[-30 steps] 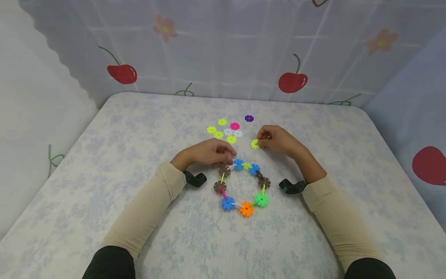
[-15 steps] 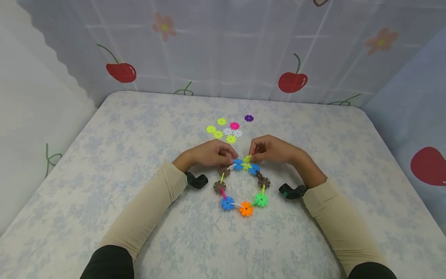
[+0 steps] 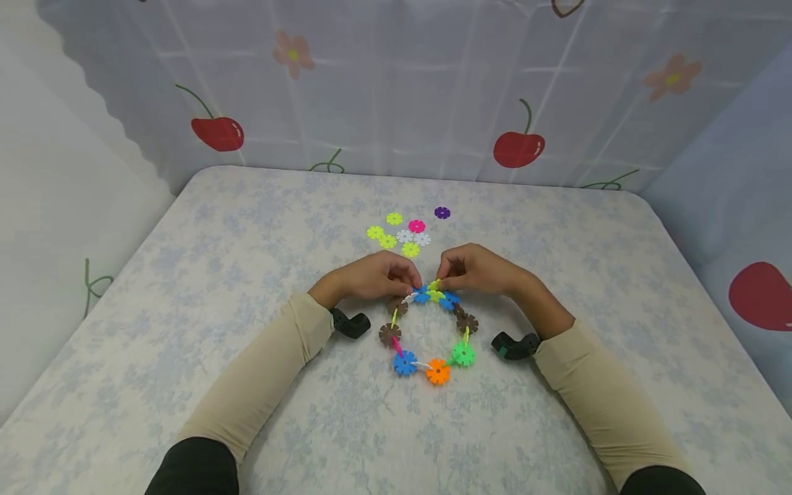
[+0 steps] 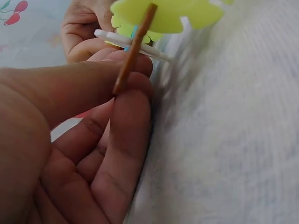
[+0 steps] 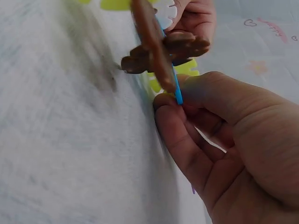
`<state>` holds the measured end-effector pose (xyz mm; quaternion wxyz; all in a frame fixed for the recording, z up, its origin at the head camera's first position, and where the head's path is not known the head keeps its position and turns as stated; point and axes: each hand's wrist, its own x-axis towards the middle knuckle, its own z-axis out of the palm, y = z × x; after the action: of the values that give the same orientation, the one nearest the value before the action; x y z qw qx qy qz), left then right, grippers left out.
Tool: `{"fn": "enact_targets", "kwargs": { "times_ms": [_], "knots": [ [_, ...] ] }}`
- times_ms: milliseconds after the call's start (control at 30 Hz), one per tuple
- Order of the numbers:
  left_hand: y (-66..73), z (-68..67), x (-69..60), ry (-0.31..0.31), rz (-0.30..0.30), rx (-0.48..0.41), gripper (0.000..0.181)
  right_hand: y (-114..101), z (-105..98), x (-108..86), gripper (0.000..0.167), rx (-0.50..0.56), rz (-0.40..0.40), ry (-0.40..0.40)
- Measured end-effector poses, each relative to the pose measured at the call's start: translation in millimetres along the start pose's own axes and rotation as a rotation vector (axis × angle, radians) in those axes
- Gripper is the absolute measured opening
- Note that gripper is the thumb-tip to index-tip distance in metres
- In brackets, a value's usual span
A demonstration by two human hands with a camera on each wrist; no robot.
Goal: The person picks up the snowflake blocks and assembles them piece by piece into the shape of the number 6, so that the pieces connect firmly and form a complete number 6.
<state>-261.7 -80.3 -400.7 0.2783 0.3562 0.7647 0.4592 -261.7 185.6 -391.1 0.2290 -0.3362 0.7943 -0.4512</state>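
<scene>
A ring of joined notched discs lies on the table, with an orange disc (image 3: 438, 372) at the near side and a green disc (image 3: 463, 354) beside it. At the ring's far side my left hand (image 3: 379, 273) pinches the part by the blue disc (image 3: 421, 295). My right hand (image 3: 481, 269) holds a yellow disc (image 3: 435, 284) against the ring's far edge, touching the yellow disc there. The left wrist view has a brown disc (image 4: 135, 49) edge-on by the left fingertips. Brown discs (image 5: 152, 44) partly cover the right fingertips in the right wrist view.
Loose discs lie beyond the hands: several yellow ones (image 3: 394, 218), white ones (image 3: 422, 239), a pink one (image 3: 417, 226) and a purple one (image 3: 442, 213). A patterned curtain (image 3: 383, 89) hangs behind the table (image 3: 247, 227). Black wrist devices (image 3: 350, 324) sit near both wrists.
My right hand has moved left and nearer with its yellow disc, from off to the ring's right side to its far edge. The left hand has shifted slightly right.
</scene>
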Motion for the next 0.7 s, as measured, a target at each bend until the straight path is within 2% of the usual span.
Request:
{"fn": "enact_targets", "kwargs": {
  "times_ms": [200, 400, 700],
  "knots": [
    [-6.0, -1.8, -3.0, 0.043, -0.023, -0.021, 0.013, 3.0, 6.0, 3.8, 0.008, -0.043, -0.038, 0.048],
    [-8.4, -1.3, -2.7, 0.058, -0.03, -0.052, 0.012, -0.4, 8.5, 3.1, 0.014, -0.067, -0.022, 0.096],
    [-8.6, 0.3, -3.7, 0.083, -0.023, -0.078, 0.01, -3.9, 8.7, 5.1, 0.011, -0.077, -0.039, 0.1]
  ]
}}
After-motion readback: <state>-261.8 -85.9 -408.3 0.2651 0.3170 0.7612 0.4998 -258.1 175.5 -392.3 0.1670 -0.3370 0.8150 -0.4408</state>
